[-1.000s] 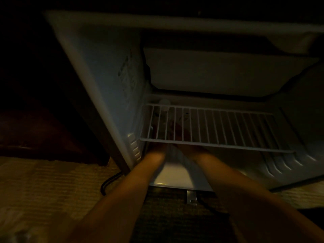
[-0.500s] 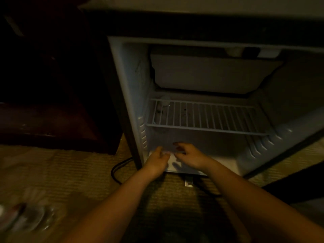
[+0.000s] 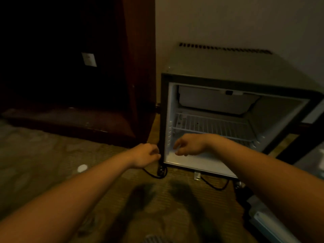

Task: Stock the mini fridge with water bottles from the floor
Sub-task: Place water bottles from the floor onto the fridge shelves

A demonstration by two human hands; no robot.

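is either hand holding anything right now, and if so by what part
Nothing is held. The left hand hangs loosely curled beside the mini fridge, the right hand before its opening, both empty.

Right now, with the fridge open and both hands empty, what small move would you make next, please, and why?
Probably turn left toward the floor for a bottle: the left hand and right hand hold nothing, the fridge's shelf looks bare, and no bottle shows.

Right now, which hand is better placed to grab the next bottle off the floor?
Probably the left. The left hand is empty and hangs outside the fridge over the carpet. The right hand, also empty, is in front of the fridge opening. No bottle clearly shows, though.
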